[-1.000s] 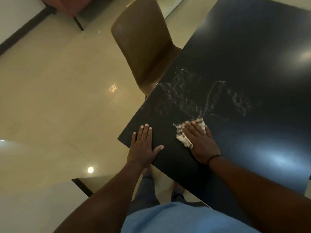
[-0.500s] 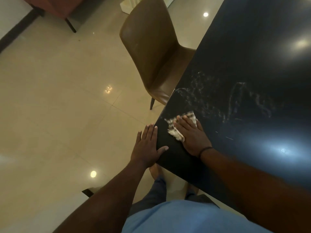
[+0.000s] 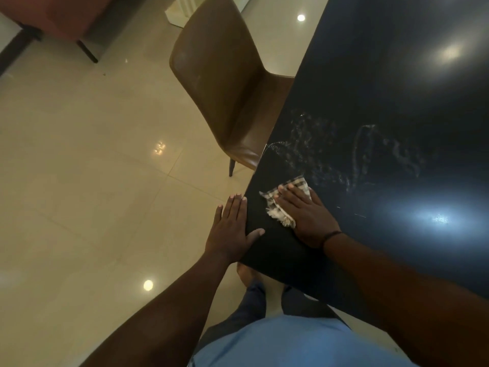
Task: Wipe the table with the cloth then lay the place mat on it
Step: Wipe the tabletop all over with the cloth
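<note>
The checked cloth (image 3: 284, 201) lies crumpled on the black table (image 3: 383, 88), near its left edge and close to the corner next to you. Your right hand (image 3: 304, 217) presses flat on top of the cloth with the fingers straight, not curled around it. Your left hand (image 3: 232, 231) is also flat with straight fingers; the palm sits over the table edge, the thumb lies on the top, and it holds nothing. Beyond the cloth, pale wet streaks (image 3: 330, 157) cross the dark surface. A brown chair (image 3: 222, 83) stands just beside the left edge, on the glossy beige tile floor (image 3: 92, 181).
</note>
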